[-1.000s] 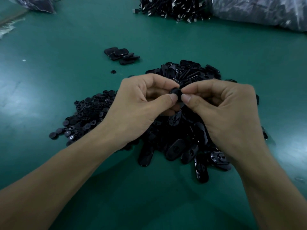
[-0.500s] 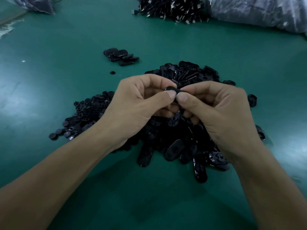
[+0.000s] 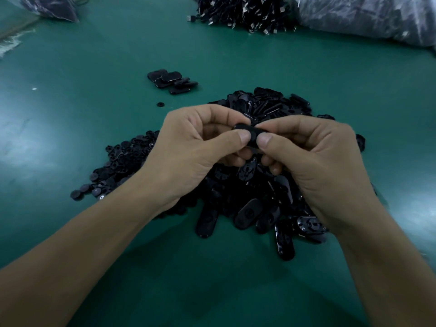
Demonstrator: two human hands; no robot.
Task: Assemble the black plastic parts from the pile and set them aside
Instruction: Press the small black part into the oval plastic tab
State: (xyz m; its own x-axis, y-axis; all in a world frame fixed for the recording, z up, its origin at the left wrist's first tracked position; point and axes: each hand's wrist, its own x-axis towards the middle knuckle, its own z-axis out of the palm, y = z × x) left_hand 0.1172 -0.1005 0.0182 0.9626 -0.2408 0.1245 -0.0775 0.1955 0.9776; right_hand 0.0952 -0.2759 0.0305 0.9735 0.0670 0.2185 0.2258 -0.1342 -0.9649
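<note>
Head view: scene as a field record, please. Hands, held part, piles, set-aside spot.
left hand: pinches the oval part's left end
right hand: pinches its right end
oval part: black, held above the main pile
main pile: black oval parts, on the green table, under both hands
round-part pile: left of the main pile
set-aside cluster: few black parts, beyond the piles, apart
stray round part: alone, near the cluster
far edge: cable heap, plastic bag

Green table (image 3: 94, 67) with black parts pile (image 3: 247, 208)
</note>
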